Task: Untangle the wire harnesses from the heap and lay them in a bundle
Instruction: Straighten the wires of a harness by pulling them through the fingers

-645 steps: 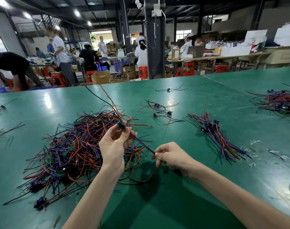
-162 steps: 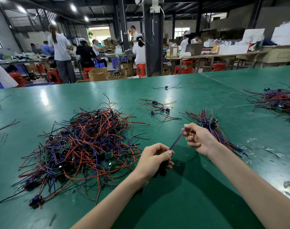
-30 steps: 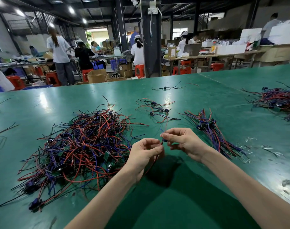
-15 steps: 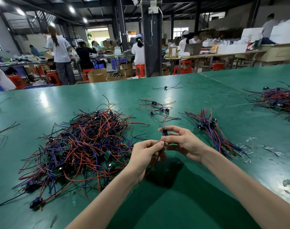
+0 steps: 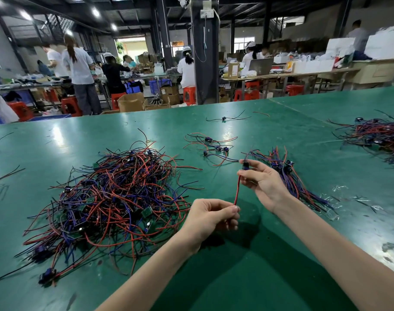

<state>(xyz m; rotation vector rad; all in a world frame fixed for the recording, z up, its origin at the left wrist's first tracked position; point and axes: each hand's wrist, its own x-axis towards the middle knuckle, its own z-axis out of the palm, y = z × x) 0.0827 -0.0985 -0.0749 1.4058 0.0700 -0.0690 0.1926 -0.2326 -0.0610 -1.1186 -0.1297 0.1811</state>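
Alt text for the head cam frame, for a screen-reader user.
Two bare hands hold one wire harness taut above a green table: the left hand pinches its red wire's lower end, the right hand grips the connector end. A tangled heap of red, blue and black harnesses lies to the left; a straightened bundle lies behind the right hand.

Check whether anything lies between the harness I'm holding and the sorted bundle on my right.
Nothing visible does. The harness is stretched between your left hand and right hand, and the bundle lies directly behind the right hand on the table.
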